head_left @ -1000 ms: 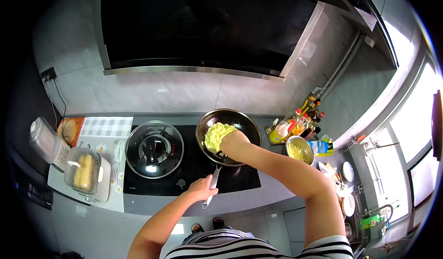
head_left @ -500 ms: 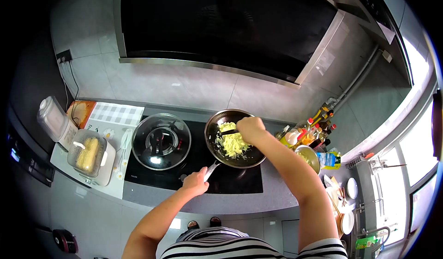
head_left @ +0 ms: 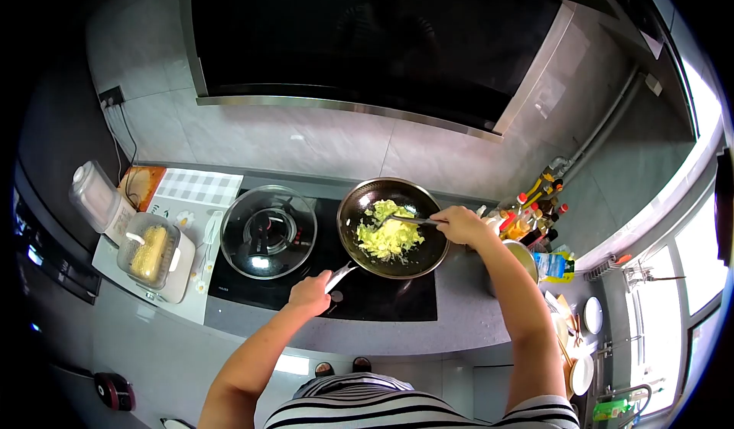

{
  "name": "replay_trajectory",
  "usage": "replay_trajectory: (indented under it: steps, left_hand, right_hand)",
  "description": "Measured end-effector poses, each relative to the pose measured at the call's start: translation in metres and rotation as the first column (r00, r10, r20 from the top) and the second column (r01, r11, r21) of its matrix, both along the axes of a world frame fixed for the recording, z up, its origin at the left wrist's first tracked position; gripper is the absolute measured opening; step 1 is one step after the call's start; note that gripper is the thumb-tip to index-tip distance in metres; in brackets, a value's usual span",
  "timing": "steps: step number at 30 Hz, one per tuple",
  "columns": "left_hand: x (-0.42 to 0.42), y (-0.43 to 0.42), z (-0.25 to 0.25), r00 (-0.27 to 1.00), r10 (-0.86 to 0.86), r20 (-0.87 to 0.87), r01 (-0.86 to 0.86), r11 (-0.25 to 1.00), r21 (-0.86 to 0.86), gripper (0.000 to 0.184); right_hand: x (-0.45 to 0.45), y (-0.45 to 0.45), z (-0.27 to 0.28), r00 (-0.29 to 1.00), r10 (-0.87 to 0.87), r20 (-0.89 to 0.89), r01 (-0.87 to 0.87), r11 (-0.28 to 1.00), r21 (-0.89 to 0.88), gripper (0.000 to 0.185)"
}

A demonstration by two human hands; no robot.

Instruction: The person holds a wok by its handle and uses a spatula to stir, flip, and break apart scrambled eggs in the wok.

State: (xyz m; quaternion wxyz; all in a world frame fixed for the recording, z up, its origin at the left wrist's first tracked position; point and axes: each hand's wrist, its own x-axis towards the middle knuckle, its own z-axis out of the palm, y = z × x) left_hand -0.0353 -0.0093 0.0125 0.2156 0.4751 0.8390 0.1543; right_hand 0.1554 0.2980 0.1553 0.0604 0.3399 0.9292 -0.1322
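Note:
A frying pan point(head_left: 433, 251) with a dark, patterned inside sits on the right side of the black cooktop point(head_left: 367, 307). Yellow-green chopped food point(head_left: 388, 241) is heaped in its middle. My left hand point(head_left: 310, 295) is closed round the pan's metal handle point(head_left: 340, 276). From the right, my right hand point(head_left: 461, 226) grips a dark-handled spatula point(head_left: 417, 220) over the pan's rim. The spatula's tip reaches into the food, which partly hides it.
A round glass lid point(head_left: 237, 234) lies over the left burner. Bottles of seasoning point(head_left: 527, 219) and a metal bowl point(head_left: 523, 255) stand right of the pan. A white appliance with a clear tub point(head_left: 153, 257) is at the left. Plates point(head_left: 582, 374) lie far right.
My right hand has moved right and slightly down, from over the pan to its right rim. The spatula now shows more fully, and the food is rearranged. My left hand stays on the handle.

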Motion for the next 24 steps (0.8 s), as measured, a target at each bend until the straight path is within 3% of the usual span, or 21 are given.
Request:
replay_trajectory:
  steps: [5, 8, 11, 15, 18, 24]
  left_hand:
    - [-0.001, 0.001, 0.003, 1.000, 0.016, -0.022, -0.016, 1.000, -0.021, 0.044]
    - [-0.003, 0.001, 0.003, 1.000, 0.022, -0.018, -0.022, 1.000, -0.003, 0.044]
    - [-0.002, 0.002, 0.004, 1.000, 0.021, -0.008, -0.022, 0.999, -0.038, 0.051]
    - [-0.003, 0.002, 0.007, 1.000, 0.025, -0.014, -0.025, 1.000, -0.016, 0.049]
    - [-0.002, 0.004, 0.007, 0.999, 0.038, -0.037, -0.039, 0.999, -0.024, 0.049]
    - [-0.004, 0.005, 0.002, 0.995, 0.045, -0.089, -0.046, 0.999, -0.008, 0.049]
  right_hand:
    - [0.003, -0.002, -0.033, 0.976, 0.087, -0.197, -0.083, 0.996, 0.031, 0.034]
    - [0.015, 0.001, -0.063, 0.953, 0.046, -0.301, -0.071, 0.995, -0.072, 0.034]
    - [0.054, -0.005, -0.049, 0.969, 0.081, -0.233, -0.121, 0.980, -0.161, 0.034]
    - [0.063, -0.022, -0.030, 0.980, 0.107, -0.166, -0.111, 0.994, -0.013, 0.035]
    - [0.029, -0.048, -0.058, 0.995, -0.062, -0.072, 0.067, 0.996, 0.063, 0.038]
    - [0.078, -0.049, -0.042, 0.998, -0.023, -0.057, 0.027, 0.997, 0.071, 0.041]
